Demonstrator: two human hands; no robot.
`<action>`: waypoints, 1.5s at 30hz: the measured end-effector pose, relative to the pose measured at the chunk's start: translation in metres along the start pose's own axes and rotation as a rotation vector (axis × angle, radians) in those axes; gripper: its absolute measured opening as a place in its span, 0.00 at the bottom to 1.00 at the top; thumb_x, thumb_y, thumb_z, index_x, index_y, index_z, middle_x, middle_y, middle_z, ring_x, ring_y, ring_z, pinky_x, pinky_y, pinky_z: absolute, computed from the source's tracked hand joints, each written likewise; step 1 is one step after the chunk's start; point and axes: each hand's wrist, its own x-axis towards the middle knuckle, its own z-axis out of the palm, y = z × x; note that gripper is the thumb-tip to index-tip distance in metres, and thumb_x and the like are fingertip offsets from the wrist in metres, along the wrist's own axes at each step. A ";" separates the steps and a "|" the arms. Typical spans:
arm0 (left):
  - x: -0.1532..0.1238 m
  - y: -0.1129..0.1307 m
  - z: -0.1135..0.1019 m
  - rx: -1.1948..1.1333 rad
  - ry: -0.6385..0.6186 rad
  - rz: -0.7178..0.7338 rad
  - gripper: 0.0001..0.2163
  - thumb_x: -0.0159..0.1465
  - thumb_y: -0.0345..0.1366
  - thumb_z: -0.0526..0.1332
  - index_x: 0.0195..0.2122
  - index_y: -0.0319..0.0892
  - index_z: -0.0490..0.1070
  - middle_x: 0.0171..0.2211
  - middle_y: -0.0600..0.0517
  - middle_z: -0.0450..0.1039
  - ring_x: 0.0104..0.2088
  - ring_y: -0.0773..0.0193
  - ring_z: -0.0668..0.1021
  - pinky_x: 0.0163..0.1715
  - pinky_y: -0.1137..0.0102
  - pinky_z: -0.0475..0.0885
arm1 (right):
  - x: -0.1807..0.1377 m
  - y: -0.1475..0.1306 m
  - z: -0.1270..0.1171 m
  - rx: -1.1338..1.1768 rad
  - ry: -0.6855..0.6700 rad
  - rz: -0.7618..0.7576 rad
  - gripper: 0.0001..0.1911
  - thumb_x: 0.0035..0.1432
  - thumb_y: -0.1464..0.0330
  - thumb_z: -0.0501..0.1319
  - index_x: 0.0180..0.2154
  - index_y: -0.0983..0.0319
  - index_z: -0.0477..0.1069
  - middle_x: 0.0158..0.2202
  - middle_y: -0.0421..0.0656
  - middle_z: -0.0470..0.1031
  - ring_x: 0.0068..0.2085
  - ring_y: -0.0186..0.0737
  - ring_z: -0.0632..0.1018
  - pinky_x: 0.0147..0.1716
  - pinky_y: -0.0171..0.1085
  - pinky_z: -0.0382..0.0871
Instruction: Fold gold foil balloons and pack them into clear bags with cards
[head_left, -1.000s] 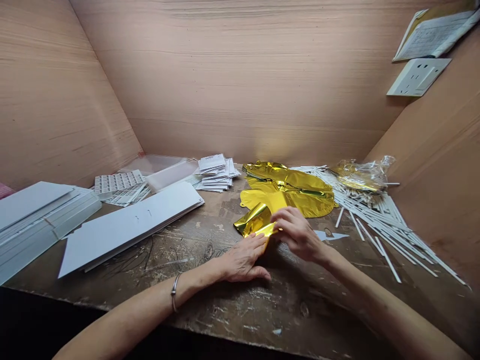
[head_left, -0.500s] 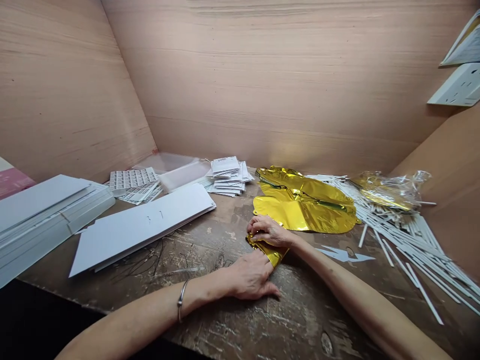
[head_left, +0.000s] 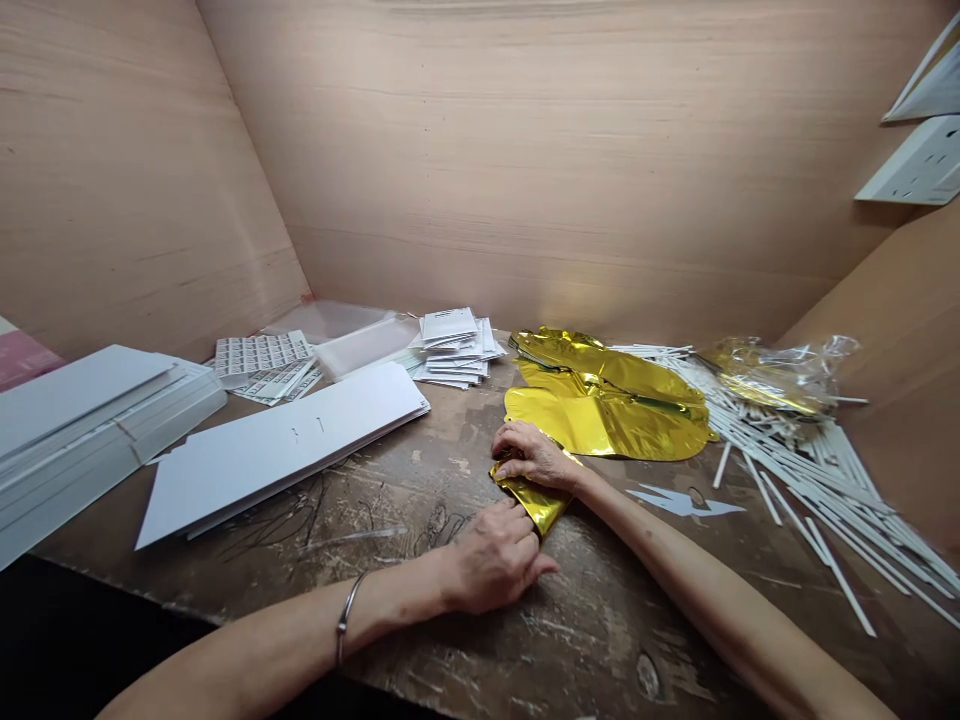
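A folded gold foil balloon (head_left: 541,505) lies on the worn brown table in front of me, small and creased into a narrow packet. My right hand (head_left: 531,458) grips its upper end, fingers bent over the foil. At its lower left edge is my left hand (head_left: 495,560), with a bracelet on the wrist; its fingers curl against the foil and the thumb points right. The fingertips of the left hand are partly hidden. Just behind the hands a stack of flat gold foil balloons (head_left: 600,425) is spread out.
White sticks (head_left: 810,500) lie heaped at right under a clear bag with gold foil (head_left: 780,375). A cut white scrap (head_left: 686,503) is nearby. At left are long white cards (head_left: 285,450), a thicker card stack (head_left: 82,410), printed sheets (head_left: 262,357) and small white packets (head_left: 454,350). Wooden panels enclose the table.
My left hand has shifted slightly left and its fingers, flatter before, are now curled, baring more of the folded foil. The right hand stays on the upper end.
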 end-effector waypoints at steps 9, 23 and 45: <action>0.009 -0.018 -0.012 -0.127 -0.131 -0.053 0.17 0.61 0.45 0.50 0.42 0.37 0.63 0.39 0.46 0.68 0.43 0.60 0.69 0.48 0.63 0.61 | -0.002 -0.009 -0.012 0.284 0.233 0.246 0.09 0.54 0.66 0.54 0.35 0.63 0.69 0.34 0.42 0.71 0.36 0.35 0.71 0.36 0.34 0.64; 0.031 -0.041 -0.023 -0.383 -0.197 -0.466 0.17 0.59 0.50 0.48 0.30 0.40 0.64 0.21 0.57 0.62 0.23 0.70 0.66 0.24 0.77 0.58 | -0.085 -0.079 0.006 -0.727 -0.032 -0.086 0.13 0.58 0.76 0.46 0.37 0.65 0.67 0.35 0.49 0.71 0.38 0.42 0.69 0.36 0.43 0.62; 0.026 -0.047 0.000 -0.395 0.063 -0.715 0.04 0.54 0.32 0.58 0.28 0.40 0.72 0.26 0.54 0.71 0.29 0.68 0.71 0.31 0.74 0.65 | -0.087 -0.052 -0.007 0.039 0.427 0.640 0.09 0.51 0.67 0.56 0.31 0.61 0.73 0.31 0.42 0.76 0.33 0.37 0.74 0.34 0.34 0.65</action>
